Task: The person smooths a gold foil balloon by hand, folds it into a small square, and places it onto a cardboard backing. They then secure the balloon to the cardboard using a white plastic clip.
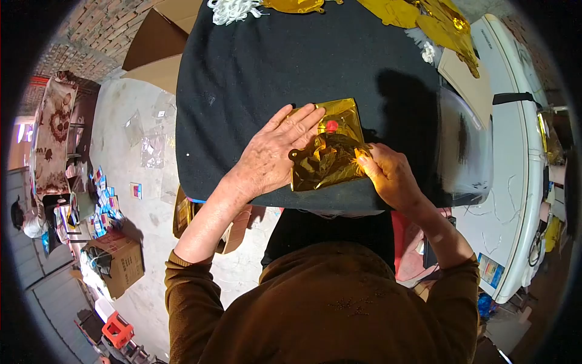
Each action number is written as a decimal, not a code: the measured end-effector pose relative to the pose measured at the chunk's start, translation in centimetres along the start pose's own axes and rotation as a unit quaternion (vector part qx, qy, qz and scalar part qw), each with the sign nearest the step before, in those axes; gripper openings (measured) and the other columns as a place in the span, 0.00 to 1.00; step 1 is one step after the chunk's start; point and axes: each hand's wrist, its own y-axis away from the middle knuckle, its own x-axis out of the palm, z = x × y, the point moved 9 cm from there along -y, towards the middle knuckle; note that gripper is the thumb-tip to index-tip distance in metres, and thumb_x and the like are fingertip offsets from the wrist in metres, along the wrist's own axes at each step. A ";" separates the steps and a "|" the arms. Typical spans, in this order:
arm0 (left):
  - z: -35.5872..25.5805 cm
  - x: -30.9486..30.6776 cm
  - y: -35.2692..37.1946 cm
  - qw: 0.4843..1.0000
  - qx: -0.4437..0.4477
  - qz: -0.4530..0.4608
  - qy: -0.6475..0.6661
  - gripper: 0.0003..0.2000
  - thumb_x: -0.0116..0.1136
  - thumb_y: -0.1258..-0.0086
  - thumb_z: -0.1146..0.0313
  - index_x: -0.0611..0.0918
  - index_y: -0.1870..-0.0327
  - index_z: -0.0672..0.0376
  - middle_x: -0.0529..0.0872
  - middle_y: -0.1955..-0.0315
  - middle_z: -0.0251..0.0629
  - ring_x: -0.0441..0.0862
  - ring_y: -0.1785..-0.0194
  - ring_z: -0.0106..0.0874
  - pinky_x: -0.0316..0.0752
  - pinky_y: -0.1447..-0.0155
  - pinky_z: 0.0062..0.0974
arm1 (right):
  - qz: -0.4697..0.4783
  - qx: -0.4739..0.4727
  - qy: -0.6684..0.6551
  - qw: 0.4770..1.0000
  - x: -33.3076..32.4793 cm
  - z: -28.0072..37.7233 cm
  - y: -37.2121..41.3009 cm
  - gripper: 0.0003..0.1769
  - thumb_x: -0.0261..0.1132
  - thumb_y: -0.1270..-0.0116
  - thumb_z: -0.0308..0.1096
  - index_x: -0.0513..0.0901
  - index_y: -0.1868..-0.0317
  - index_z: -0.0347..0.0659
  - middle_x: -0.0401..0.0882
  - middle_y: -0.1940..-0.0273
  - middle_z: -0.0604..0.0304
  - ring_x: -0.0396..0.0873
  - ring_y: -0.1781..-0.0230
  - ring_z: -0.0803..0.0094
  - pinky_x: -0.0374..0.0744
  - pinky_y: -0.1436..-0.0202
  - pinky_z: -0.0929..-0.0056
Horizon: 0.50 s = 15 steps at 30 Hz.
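Note:
A flat, folded gold foil balloon (321, 173) lies near the front edge of the black-covered table (260, 73). It has a small tab with a hole on its left side, and a red spot shows on its upper part. My left hand (276, 145) rests flat across the upper left of the foil, fingers stretched out. At the right edge, my right hand (389, 173) pinches the foil between thumb and fingers; the fingers are partly hidden behind it.
Along the far edge lie more gold foil pieces (418, 18) and a bundle of white string (233, 10). A clear plastic box (464, 145) and a white appliance (515, 200) stand on the right. An open cardboard box (154, 45) is at the upper left.

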 end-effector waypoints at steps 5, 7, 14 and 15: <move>-0.1 0.1 -0.1 1.000 0.010 0.003 -0.029 0.28 0.58 0.22 0.51 0.77 0.25 0.53 0.71 0.21 0.38 0.63 0.16 0.34 0.52 0.11 0.45 | -0.005 0.011 -0.015 1.000 -0.4 0.6 -0.4 0.09 0.62 0.21 0.30 0.76 0.59 0.32 0.79 0.67 0.44 0.82 0.68 0.46 0.77 0.63 0.59; 0.0 0.3 -0.1 1.000 0.006 0.001 -0.028 0.28 0.57 0.21 0.48 0.77 0.25 0.50 0.72 0.22 0.38 0.64 0.16 0.34 0.53 0.11 0.46 | -0.010 0.025 -0.026 0.999 -0.3 0.6 -0.6 0.11 0.61 0.21 0.31 0.73 0.62 0.34 0.79 0.69 0.44 0.82 0.69 0.48 0.76 0.64 0.56; -0.7 -0.6 -0.1 0.999 0.036 -0.017 -0.015 0.25 0.58 0.23 0.49 0.82 0.31 0.52 0.76 0.25 0.39 0.66 0.17 0.37 0.57 0.12 0.47 | -0.067 -0.021 0.039 0.997 0.1 0.7 -0.4 0.09 0.64 0.22 0.32 0.74 0.58 0.35 0.80 0.69 0.46 0.84 0.67 0.47 0.78 0.64 0.54; -0.8 -0.6 -0.1 0.999 0.041 -0.015 -0.023 0.26 0.59 0.24 0.49 0.82 0.31 0.52 0.76 0.26 0.39 0.66 0.17 0.37 0.58 0.13 0.48 | -0.072 -0.025 0.050 0.996 0.0 0.7 -0.4 0.09 0.64 0.22 0.32 0.74 0.58 0.36 0.81 0.69 0.47 0.84 0.67 0.48 0.79 0.64 0.54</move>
